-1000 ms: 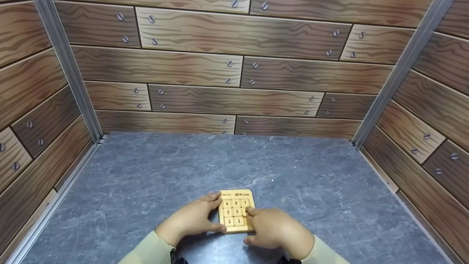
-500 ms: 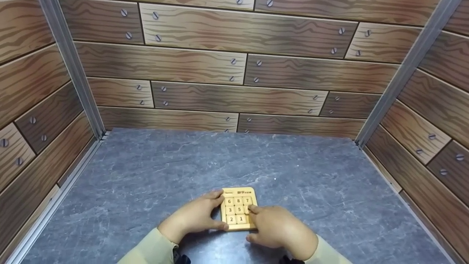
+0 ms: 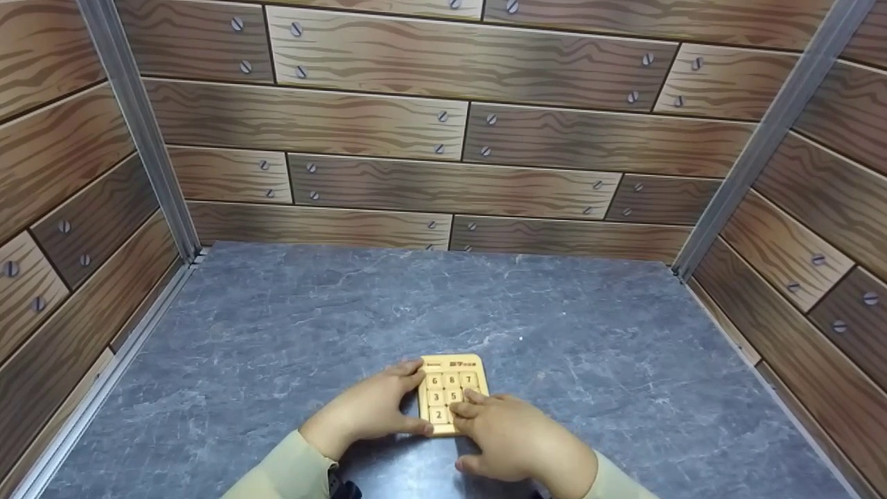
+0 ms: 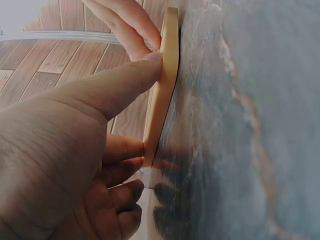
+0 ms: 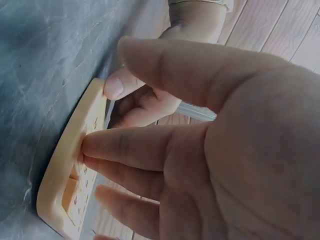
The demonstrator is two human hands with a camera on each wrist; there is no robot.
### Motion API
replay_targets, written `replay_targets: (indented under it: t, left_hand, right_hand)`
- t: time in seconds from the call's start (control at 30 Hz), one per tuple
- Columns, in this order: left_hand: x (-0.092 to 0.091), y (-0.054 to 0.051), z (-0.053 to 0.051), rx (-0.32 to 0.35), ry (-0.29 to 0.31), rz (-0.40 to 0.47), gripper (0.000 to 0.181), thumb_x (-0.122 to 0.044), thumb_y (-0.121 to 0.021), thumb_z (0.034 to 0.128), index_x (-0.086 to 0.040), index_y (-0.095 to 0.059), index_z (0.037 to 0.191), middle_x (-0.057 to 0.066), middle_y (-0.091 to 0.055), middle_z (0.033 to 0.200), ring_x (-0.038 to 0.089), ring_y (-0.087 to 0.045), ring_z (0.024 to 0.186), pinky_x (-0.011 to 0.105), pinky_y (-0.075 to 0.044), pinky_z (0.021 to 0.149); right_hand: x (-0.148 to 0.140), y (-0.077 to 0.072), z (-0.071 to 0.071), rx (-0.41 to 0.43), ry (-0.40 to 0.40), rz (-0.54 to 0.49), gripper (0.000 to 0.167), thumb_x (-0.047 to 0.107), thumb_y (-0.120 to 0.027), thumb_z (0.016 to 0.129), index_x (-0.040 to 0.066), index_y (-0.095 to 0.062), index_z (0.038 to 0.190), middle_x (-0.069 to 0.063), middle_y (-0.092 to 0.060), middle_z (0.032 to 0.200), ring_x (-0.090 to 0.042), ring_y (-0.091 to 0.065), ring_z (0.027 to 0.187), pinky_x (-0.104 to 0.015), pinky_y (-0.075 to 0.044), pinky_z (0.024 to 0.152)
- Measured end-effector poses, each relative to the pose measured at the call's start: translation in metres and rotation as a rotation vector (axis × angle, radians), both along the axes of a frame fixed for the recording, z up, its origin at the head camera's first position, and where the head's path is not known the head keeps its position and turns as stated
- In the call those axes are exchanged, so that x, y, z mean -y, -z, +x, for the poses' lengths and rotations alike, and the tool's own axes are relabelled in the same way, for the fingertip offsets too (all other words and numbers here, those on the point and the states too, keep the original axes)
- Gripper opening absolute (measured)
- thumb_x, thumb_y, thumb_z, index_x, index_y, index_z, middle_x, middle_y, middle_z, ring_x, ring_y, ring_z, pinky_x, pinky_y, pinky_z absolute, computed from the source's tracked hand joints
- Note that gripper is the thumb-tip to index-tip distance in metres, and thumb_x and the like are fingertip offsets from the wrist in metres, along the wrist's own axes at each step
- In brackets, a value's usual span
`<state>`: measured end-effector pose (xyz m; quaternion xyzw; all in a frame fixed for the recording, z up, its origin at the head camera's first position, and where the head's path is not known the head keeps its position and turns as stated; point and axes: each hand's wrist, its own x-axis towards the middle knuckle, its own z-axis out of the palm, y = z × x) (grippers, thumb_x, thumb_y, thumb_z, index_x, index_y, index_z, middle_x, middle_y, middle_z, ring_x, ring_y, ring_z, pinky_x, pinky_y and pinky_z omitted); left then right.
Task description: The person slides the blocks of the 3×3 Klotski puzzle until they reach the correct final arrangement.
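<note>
A yellow number sliding puzzle (image 3: 436,397) lies flat on the table, its tiles 6, 8, 7, 3, 5 and 2 readable in the head view. My left hand (image 3: 374,410) holds its left side, the thumb at the near corner and fingers at the far one. The left wrist view shows that thumb pressing the edge of the puzzle (image 4: 169,65). My right hand (image 3: 520,436) lies over the lower right tiles and hides them, its extended fingertips touching the face. In the right wrist view, an uncovered recess shows in the puzzle (image 5: 55,182) beside the tiles.
The grey marbled tabletop (image 3: 388,298) stretches out beyond the puzzle. Wood-pattern walls (image 3: 374,132) enclose it at the back and both sides, with metal posts (image 3: 149,138) at the corners.
The right hand's fingers have shifted left and nearer across the puzzle, from the right column onto the tile 1, now covered. The left hand keeps its hold on the puzzle.
</note>
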<state>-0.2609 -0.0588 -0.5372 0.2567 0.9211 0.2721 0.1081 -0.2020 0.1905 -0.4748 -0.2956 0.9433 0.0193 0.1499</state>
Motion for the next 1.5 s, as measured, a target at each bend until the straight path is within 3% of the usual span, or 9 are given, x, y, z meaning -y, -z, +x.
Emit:
replay_targets:
  t: [0.27,0.5,0.83,1.13,1.23,1.33,1.5]
  left_hand:
    - [0.000,0.001,-0.001,0.002,0.003,-0.007,0.105,-0.060,-0.091,0.0894,-0.005,-0.051,0.169,0.010,-0.038,0.185,0.038,-0.040,0.171,0.061,-0.035,0.141]
    - [-0.001,0.000,-0.001,0.009,-0.003,-0.006,0.105,-0.060,-0.091,0.0894,-0.005,-0.051,0.169,0.009,-0.038,0.185,0.038,-0.039,0.171,0.061,-0.033,0.141]
    - [0.000,0.000,0.000,0.007,-0.003,0.002,0.105,-0.060,-0.092,0.0886,-0.005,-0.052,0.168,0.009,-0.038,0.185,0.039,-0.040,0.171,0.061,-0.033,0.141]
    - [0.000,-0.001,-0.001,0.006,0.006,-0.005,0.104,-0.058,-0.092,0.0898,-0.004,-0.051,0.169,0.010,-0.040,0.185,0.038,-0.041,0.170,0.059,-0.036,0.140]
    - [0.000,-0.001,-0.001,0.012,0.004,0.001,0.104,-0.059,-0.092,0.0893,-0.004,-0.052,0.168,0.010,-0.040,0.185,0.038,-0.041,0.170,0.060,-0.036,0.140]
    - [0.000,-0.001,-0.001,0.009,0.002,0.004,0.105,-0.059,-0.092,0.0887,-0.004,-0.052,0.168,0.010,-0.040,0.185,0.038,-0.041,0.171,0.062,-0.036,0.140]
    - [0.001,-0.001,-0.001,-0.005,0.003,0.007,0.105,-0.060,-0.091,0.0884,-0.004,-0.052,0.168,0.010,-0.039,0.185,0.039,-0.041,0.170,0.063,-0.036,0.139]
  right_hand:
    - [-0.005,-0.002,-0.002,-0.026,0.008,0.002,0.065,0.058,-0.077,0.100,0.020,-0.072,0.154,0.005,-0.063,0.169,-0.032,-0.058,0.160,-0.064,-0.050,0.129]
    - [-0.006,-0.006,-0.002,-0.046,0.081,0.022,0.055,0.056,-0.079,0.099,0.023,-0.080,0.143,0.007,-0.070,0.161,-0.036,-0.069,0.146,-0.065,-0.058,0.119]
    - [-0.007,-0.006,-0.005,-0.031,0.125,0.035,0.048,0.055,-0.079,0.100,0.023,-0.085,0.135,0.006,-0.074,0.156,-0.037,-0.074,0.139,-0.065,-0.060,0.115]
    - [-0.003,0.000,-0.002,-0.194,0.036,-0.020,0.042,0.055,-0.084,0.095,0.014,-0.084,0.101,-0.002,-0.082,0.130,-0.032,-0.078,0.118,-0.057,-0.065,0.101]
    - [-0.002,0.002,-0.002,-0.201,0.012,-0.017,0.043,0.056,-0.083,0.096,0.014,-0.084,0.107,-0.004,-0.080,0.133,-0.031,-0.076,0.126,-0.057,-0.064,0.106]
    - [0.000,0.004,-0.003,-0.181,-0.021,-0.027,0.050,0.056,-0.081,0.098,0.015,-0.083,0.127,-0.004,-0.077,0.146,-0.032,-0.071,0.140,-0.059,-0.060,0.117]
    - [0.004,0.008,-0.004,-0.104,-0.105,-0.061,0.061,0.057,-0.074,0.104,0.025,-0.071,0.155,0.006,-0.061,0.170,-0.029,-0.054,0.163,-0.061,-0.046,0.134]
